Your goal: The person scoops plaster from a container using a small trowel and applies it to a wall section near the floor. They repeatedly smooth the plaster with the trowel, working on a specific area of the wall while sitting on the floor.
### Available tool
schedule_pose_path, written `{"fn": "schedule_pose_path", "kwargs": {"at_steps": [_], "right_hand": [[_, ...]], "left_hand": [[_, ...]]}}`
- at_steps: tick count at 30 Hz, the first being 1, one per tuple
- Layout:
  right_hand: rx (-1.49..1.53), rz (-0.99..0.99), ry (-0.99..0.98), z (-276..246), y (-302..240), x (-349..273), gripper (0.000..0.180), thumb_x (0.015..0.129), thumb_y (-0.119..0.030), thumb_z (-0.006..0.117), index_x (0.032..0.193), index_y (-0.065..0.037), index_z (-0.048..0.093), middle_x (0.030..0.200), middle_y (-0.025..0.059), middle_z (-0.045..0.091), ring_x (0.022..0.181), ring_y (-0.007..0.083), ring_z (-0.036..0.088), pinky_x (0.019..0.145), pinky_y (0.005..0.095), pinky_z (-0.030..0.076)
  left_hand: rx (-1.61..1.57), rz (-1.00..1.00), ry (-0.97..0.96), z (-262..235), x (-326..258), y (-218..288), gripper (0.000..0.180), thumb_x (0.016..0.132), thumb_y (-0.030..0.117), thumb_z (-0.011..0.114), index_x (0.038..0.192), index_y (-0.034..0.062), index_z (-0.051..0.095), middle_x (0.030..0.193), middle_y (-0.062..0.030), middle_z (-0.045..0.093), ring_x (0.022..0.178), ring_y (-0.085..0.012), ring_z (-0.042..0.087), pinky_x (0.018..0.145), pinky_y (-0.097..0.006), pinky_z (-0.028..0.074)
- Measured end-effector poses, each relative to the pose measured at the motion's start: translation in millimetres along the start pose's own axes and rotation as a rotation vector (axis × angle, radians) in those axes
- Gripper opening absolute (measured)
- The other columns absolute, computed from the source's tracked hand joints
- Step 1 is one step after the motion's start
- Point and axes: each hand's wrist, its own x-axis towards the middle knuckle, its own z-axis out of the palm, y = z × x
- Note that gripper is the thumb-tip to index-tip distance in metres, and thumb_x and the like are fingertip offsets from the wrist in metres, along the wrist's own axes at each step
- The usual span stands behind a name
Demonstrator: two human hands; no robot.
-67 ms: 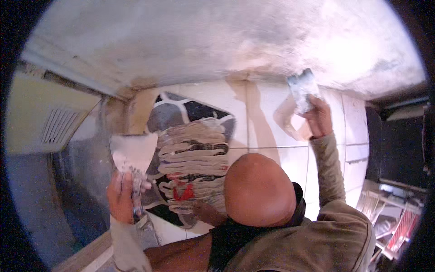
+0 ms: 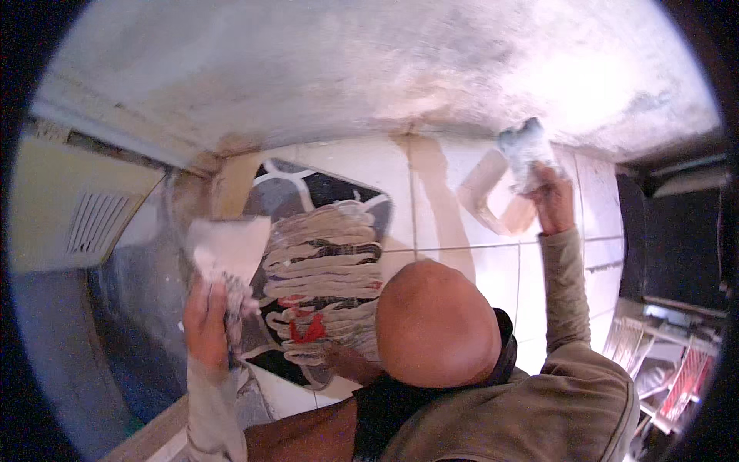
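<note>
My left hand [image 2: 206,319] is closed round the handle of a putty knife [image 2: 231,248]. Its broad, flared blade is coated pale and points up and away from me, beside the left edge of the mat. Over on the right, my right hand [image 2: 553,202] grips a small, flat, roughly rectangular piece [image 2: 528,148] smeared with white and grey-blue. The top of that piece lies close to the foot of the pale, stained wall [image 2: 346,69]. Whether it touches the wall, I cannot tell. Motion blurs its edges and my right fingertips.
A dark patterned mat [image 2: 281,189] lies on white floor tiles [image 2: 392,181], with a striped, shaggy rag rug [image 2: 323,262] on it. My bent knee [image 2: 435,323] rises in the middle. A yellowish vented panel [image 2: 100,212] stands left, a dark box-like thing [image 2: 681,242] and a rack [image 2: 662,369] right.
My right hand and the smeared piece have shifted slightly to the right. The putty knife in my left hand has risen a little in the picture.
</note>
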Motion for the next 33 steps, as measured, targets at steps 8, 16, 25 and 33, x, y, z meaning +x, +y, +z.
{"fn": "schedule_pose_path", "kwargs": {"at_steps": [8, 16, 25, 33], "right_hand": [[-0.500, -0.077, 0.205, -116.4, -32.7, -12.0, 0.019, 0.080, -0.013, 0.062, 0.093, 0.001, 0.058, 0.073, 0.0044, 0.060, 0.054, 0.0096, 0.053, 0.042, 0.0222, 0.043], [-0.513, 0.018, 0.356, -155.2, 6.2, 1.5, 0.020, 0.080, -0.013, 0.060, 0.093, 0.001, 0.059, 0.072, 0.0044, 0.059, 0.051, 0.0108, 0.052, 0.039, 0.0233, 0.043], [-0.528, -0.086, 0.238, -142.8, 31.3, -11.6, 0.024, 0.085, -0.017, 0.059, 0.099, 0.002, 0.056, 0.082, 0.0088, 0.062, 0.075, 0.0137, 0.059, 0.059, 0.0284, 0.052], [-1.124, -0.369, -0.301, -82.0, 66.8, 14.4, 0.025, 0.084, -0.013, 0.058, 0.108, -0.005, 0.061, 0.098, 0.0103, 0.064, 0.087, 0.0219, 0.060, 0.076, 0.0323, 0.048]], "left_hand": [[-0.189, 0.173, -0.483, 237.6, 119.1, -51.0, 0.047, 0.077, 0.019, 0.069, 0.115, 0.0027, 0.047, 0.097, -0.0046, 0.058, 0.080, -0.0132, 0.056, 0.070, -0.027, 0.047], [-0.344, 0.364, -0.358, 455.1, 116.0, -88.7, 0.062, 0.067, 0.018, 0.076, 0.118, -0.0005, 0.045, 0.104, -0.0101, 0.058, 0.095, -0.0202, 0.055, 0.080, -0.032, 0.046], [-0.008, 0.384, -0.209, 433.7, 104.1, -68.5, 0.049, 0.067, 0.010, 0.068, 0.109, -0.0008, 0.045, 0.099, -0.0212, 0.060, 0.091, -0.0358, 0.059, 0.076, -0.040, 0.048], [0.279, 0.721, -0.044, 356.1, 124.4, -54.2, 0.034, 0.074, 0.011, 0.063, 0.101, -0.0006, 0.047, 0.089, -0.0204, 0.055, 0.084, -0.0403, 0.055, 0.069, -0.046, 0.046]]}}
